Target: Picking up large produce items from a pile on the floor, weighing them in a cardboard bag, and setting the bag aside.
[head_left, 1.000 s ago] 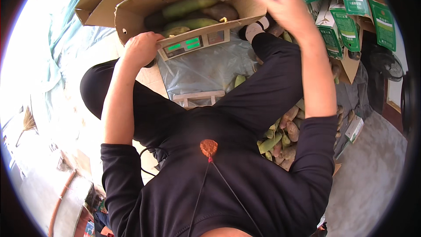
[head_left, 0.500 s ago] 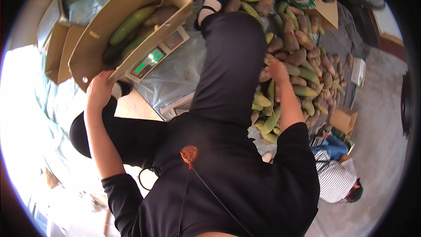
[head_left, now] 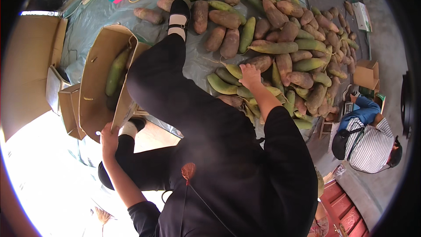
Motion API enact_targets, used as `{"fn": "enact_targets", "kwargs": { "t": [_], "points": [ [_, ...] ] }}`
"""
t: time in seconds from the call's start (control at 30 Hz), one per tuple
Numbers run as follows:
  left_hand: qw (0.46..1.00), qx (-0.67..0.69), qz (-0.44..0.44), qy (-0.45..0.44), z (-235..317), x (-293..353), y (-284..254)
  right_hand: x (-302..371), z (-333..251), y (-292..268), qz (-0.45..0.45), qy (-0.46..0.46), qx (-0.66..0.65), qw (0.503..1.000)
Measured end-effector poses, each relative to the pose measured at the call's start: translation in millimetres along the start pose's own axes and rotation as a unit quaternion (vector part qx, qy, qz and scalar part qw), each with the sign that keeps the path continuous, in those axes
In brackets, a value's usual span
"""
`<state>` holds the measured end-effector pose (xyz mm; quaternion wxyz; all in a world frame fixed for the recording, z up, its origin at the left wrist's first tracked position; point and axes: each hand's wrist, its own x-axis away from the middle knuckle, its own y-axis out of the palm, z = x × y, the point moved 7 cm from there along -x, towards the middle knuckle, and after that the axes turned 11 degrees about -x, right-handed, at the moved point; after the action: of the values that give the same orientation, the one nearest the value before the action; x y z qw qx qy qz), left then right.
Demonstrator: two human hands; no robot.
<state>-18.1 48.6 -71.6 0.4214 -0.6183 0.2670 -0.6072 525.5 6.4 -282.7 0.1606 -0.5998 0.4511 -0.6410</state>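
On the left is a brown box (head_left: pixel 94 92) with long green vegetables (head_left: pixel 116 72) inside. The left hand (head_left: pixel 109 139) is closed on the box's near edge. In the middle, the right hand (head_left: pixel 251 76) is at the left side of a big vegetable pile (head_left: pixel 287 47). Its fingers are a bit apart; I can't tell if it grips one. On the right is a person in a striped top (head_left: pixel 370 145).
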Motion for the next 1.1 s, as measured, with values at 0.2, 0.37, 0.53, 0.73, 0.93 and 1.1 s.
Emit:
{"fn": "enact_targets", "kwargs": {
  "t": [0.2,0.37,0.53,0.73,0.93,1.1],
  "points": [
    [1.0,-0.01,-0.002,-0.017,-4,-2,3,-33,-3,35,-0.03,0.054,0.024,0.998],
    [1.0,0.007,0.001,-0.009,-3,-4,1,-42,7,35,-0.018,0.061,-0.001,0.998],
    [1.0,0.009,0.007,-0.015,-9,-1,1,-24,-5,-21,0.021,0.044,-0.111,0.993],
    [1.0,0.006,0.014,0.015,5,0,-4,-26,-55,-147,0.215,-0.192,-0.335,0.897],
    [1.0,-0.008,0.009,0.005,-4,-1,0,29,-188,-296,0.182,-0.405,-0.498,0.745],
    [1.0,0.013,0.022,0.019,-2,-1,-3,119,-306,-360,0.088,-0.596,-0.499,0.623]
  ]
}}
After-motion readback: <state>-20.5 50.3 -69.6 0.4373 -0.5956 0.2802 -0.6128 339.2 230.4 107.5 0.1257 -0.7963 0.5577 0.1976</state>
